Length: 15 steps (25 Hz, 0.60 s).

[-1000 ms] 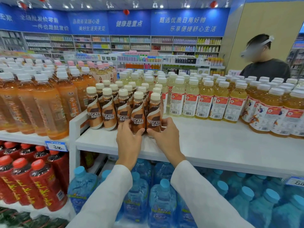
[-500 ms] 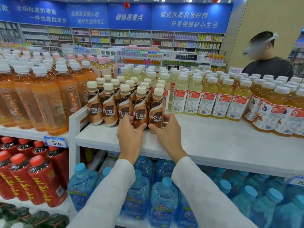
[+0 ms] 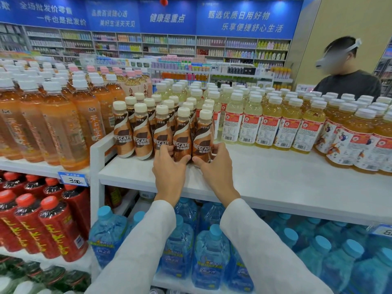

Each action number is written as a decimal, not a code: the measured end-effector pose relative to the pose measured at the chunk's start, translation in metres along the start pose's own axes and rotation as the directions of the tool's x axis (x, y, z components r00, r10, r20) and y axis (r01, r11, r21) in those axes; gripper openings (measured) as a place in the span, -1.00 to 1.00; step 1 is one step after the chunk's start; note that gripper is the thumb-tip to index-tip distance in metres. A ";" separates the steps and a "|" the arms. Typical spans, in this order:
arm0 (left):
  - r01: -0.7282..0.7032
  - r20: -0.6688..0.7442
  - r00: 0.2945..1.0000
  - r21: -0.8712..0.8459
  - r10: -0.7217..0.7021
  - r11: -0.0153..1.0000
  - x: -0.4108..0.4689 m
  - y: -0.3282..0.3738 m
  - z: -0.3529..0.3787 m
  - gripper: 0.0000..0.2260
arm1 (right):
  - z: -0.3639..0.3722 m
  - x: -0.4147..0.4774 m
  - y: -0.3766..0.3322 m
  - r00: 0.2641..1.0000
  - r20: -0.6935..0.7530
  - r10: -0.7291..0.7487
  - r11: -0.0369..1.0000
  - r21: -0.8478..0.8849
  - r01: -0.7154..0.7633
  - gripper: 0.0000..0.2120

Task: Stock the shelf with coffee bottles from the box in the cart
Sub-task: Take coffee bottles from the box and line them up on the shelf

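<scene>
Both front coffee bottles (image 3: 192,136) have been pushed farther back on the white shelf (image 3: 265,179), closing up with the rows behind. Each is cupped near its base: left hand (image 3: 169,168) curled round one, right hand (image 3: 214,166) round the other. Bare shelf remains at right; tea bottles (image 3: 286,124) are lined behind.

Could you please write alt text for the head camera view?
Both hands, left hand and right hand, cup the bases of the front coffee bottles on a white shelf. Yellow drink bottles stand to the right, blue water jugs below.
</scene>
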State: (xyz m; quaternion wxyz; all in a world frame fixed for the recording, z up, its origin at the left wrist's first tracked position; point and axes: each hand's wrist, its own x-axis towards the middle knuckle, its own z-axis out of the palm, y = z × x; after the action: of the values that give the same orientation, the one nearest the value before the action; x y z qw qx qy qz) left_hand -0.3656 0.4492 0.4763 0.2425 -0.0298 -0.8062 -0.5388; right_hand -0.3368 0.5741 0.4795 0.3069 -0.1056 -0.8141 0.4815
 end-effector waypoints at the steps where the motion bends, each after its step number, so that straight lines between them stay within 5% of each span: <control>1: -0.005 -0.003 1.000 0.001 0.005 1.000 -0.001 0.000 0.000 -0.59 | 0.000 -0.001 -0.001 1.000 0.002 0.003 1.000 -0.001 -0.003 -0.47; 9: -0.010 0.035 0.999 0.018 0.009 1.000 -0.013 0.002 -0.009 -0.56 | -0.017 -0.018 -0.011 0.994 0.093 0.061 0.998 0.009 -0.062 -0.25; 15: 0.032 0.053 0.998 -0.058 -0.029 0.998 -0.063 -0.005 -0.052 -0.65 | -0.045 -0.080 -0.012 0.989 0.146 -0.005 1.000 0.024 0.002 -0.52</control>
State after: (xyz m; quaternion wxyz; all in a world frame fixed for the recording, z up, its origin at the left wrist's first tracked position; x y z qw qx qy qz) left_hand -0.2928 0.4143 0.4607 0.2124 -0.0386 -0.7964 -0.5649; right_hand -0.2453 0.5631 0.4732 0.2486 -0.0650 -0.8289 0.4970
